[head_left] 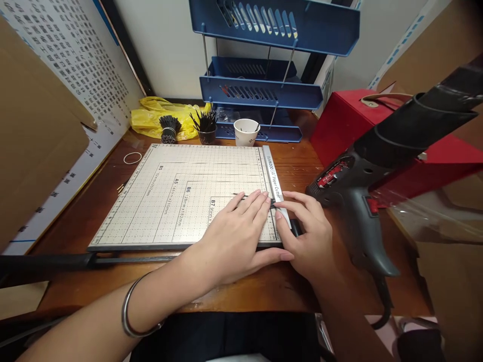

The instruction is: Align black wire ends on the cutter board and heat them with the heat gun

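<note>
A cream paper cutter (162, 201) with printed grid lines and size marks lies on the wooden table. My left hand (239, 231) rests flat across its lower right part, fingers stretched out together and thumb pointing right. Under those fingers lie thin black strips (238, 194), mostly hidden by the hand. My right hand (307, 229) is at the cutter's silver edge strip (272, 173), fingers curled. Its thumb and index fingertip close around the right ends of the black strips. The cutter's black-handled arm (49, 261) is swung out to the left along the front edge.
At the back stand a black cup of black strips (207, 131), a tied black bundle (169, 129), a white paper cup (247, 131), a yellow plastic bag (147, 118) and a blue rack (260, 93). A heat gun (362, 201) and a red box (339, 118) occupy the right.
</note>
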The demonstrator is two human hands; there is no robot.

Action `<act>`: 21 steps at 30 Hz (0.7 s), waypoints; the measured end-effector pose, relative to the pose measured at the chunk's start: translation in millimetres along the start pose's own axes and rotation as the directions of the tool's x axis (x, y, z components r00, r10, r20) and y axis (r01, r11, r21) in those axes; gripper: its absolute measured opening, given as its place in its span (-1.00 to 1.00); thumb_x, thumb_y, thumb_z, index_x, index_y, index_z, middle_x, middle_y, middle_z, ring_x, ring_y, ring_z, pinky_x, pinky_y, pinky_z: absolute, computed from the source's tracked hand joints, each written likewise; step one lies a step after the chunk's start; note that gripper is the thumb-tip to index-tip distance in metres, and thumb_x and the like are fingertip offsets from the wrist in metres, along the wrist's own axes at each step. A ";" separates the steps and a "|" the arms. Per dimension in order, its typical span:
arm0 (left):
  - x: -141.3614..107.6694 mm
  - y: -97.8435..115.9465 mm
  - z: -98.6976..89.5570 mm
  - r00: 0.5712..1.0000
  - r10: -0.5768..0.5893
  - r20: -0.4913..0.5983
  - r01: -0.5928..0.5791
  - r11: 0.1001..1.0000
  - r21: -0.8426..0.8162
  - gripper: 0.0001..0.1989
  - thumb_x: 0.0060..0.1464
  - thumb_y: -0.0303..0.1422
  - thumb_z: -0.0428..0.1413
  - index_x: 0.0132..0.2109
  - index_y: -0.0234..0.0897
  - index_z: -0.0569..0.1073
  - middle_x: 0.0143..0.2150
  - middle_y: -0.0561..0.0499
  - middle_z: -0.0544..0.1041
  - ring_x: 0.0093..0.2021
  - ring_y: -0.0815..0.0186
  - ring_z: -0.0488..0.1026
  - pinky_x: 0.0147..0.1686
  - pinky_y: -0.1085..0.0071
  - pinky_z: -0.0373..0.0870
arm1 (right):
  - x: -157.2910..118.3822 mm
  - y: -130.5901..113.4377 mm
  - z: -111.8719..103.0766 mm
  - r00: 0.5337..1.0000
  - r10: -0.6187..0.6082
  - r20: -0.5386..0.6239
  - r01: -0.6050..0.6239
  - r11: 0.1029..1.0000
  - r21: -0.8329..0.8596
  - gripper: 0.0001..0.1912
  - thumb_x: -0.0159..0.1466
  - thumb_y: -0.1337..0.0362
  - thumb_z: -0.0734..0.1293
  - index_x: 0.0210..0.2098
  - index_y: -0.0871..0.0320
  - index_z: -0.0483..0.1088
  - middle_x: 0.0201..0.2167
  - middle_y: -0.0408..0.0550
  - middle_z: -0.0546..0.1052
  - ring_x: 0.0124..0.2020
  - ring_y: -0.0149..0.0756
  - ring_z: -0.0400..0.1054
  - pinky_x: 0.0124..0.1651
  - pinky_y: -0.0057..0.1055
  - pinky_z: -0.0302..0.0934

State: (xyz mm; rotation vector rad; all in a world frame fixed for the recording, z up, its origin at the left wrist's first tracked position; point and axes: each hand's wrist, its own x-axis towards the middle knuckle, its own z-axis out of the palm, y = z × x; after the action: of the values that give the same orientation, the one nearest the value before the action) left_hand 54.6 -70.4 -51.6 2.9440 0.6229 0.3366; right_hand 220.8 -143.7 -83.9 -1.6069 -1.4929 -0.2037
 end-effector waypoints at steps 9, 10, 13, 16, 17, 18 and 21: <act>-2.6 0.0 2.5 0.996 -0.031 -0.085 0.038 0.996 0.081 0.03 0.31 0.26 -0.36 0.38 -0.69 0.24 0.44 -0.44 0.21 0.48 -0.07 0.12 0.45 0.03 0.07 | -0.3 -2.1 0.6 0.992 -0.117 -0.046 0.112 0.989 -0.096 -0.86 0.29 0.39 0.38 -0.25 0.19 0.64 -0.09 0.11 0.60 -0.05 -0.12 0.43 0.04 -0.10 0.38; -2.9 -0.2 2.6 0.996 -0.035 -0.087 0.043 0.996 0.081 0.03 0.32 0.26 -0.36 0.37 -0.69 0.26 0.43 -0.44 0.22 0.48 -0.08 0.14 0.45 0.03 0.09 | -0.5 -2.7 0.8 0.990 -0.128 -0.053 0.121 0.986 -0.118 -0.86 0.29 0.39 0.39 -0.26 0.18 0.64 -0.09 0.10 0.60 -0.04 -0.10 0.43 0.03 -0.07 0.38; -3.3 -1.0 3.3 0.997 -0.026 -0.079 0.032 0.997 0.066 0.04 0.32 0.26 -0.39 0.36 -0.68 0.29 0.42 -0.43 0.25 0.46 -0.08 0.17 0.44 0.04 0.11 | -0.8 -4.4 1.0 0.986 -0.155 -0.063 0.142 0.973 -0.182 -0.88 0.28 0.38 0.41 -0.28 0.14 0.64 -0.08 0.06 0.62 -0.03 -0.07 0.45 0.04 -0.04 0.37; -3.1 -1.5 3.6 0.997 -0.017 -0.080 0.022 0.998 0.056 0.06 0.30 0.27 -0.41 0.36 -0.69 0.28 0.42 -0.42 0.25 0.47 -0.09 0.16 0.44 0.04 0.10 | -1.0 -7.2 -0.3 0.986 -0.159 -0.045 0.145 0.962 -0.230 -0.86 0.30 0.34 0.40 -0.20 0.15 0.64 -0.04 0.08 0.61 -0.01 -0.06 0.45 0.06 -0.03 0.36; -3.1 -1.5 3.5 0.997 -0.015 -0.080 0.020 0.998 0.055 0.06 0.30 0.28 -0.41 0.37 -0.69 0.27 0.43 -0.43 0.24 0.47 -0.09 0.15 0.44 0.04 0.10 | -1.2 -8.6 -1.1 0.989 -0.150 -0.021 0.139 0.957 -0.253 -0.82 0.31 0.32 0.39 -0.14 0.16 0.63 0.01 0.11 0.59 0.01 -0.03 0.44 0.06 -0.01 0.36; -3.1 -1.5 3.5 0.997 -0.017 -0.079 0.021 0.998 0.052 0.07 0.29 0.28 -0.41 0.37 -0.68 0.27 0.43 -0.43 0.23 0.47 -0.09 0.14 0.44 0.04 0.09 | -1.5 -10.2 -2.1 0.991 -0.136 0.016 0.135 0.950 -0.283 -0.76 0.33 0.30 0.37 -0.07 0.16 0.62 0.07 0.14 0.56 0.04 0.01 0.43 0.06 0.02 0.36; -3.8 -1.1 3.7 0.998 -0.032 -0.060 0.034 0.999 0.036 0.09 0.27 0.31 -0.42 0.39 -0.66 0.25 0.45 -0.42 0.18 0.49 -0.07 0.08 0.46 0.06 0.05 | -3.8 -16.9 -4.9 0.982 -0.089 0.168 0.148 0.913 -0.381 -0.66 0.37 0.27 0.28 0.07 0.16 0.57 0.25 0.23 0.44 0.17 0.17 0.37 0.07 0.13 0.32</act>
State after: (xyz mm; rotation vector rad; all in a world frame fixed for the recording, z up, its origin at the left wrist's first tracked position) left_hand 51.6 -71.2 -56.1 2.9647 0.6919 0.4152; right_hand 207.4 -152.2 -75.3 -1.8793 -1.7475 -0.4899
